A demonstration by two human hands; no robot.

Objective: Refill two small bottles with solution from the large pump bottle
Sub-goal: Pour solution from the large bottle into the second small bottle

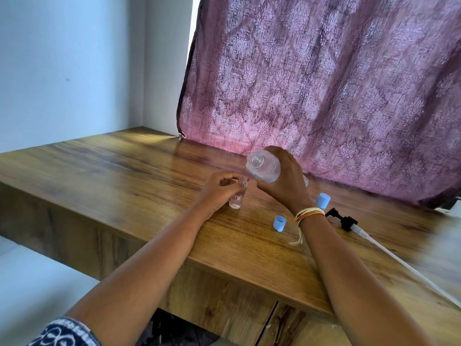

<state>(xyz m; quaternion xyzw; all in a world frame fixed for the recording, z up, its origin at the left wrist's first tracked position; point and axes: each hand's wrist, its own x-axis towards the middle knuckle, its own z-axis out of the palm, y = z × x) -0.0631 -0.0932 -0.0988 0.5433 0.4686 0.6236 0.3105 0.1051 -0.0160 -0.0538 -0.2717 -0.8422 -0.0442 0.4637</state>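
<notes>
My right hand (287,181) grips the large clear bottle (263,168), tilted on its side with its open threaded neck pointing toward me and left. My left hand (219,188) holds a small clear bottle (237,197) upright on the wooden table (124,166); it has a white label and some liquid at the bottom, and its mouth is open. The large bottle's neck hangs just above and right of the small bottle's mouth. The black pump head (343,219) with its long white tube lies on the table to the right. A second small bottle is not visible.
Two blue caps lie on the table: one (279,223) near my right wrist, another (323,201) behind it. A purple patterned curtain (324,83) hangs behind the table. The table's front edge runs diagonally below my forearms.
</notes>
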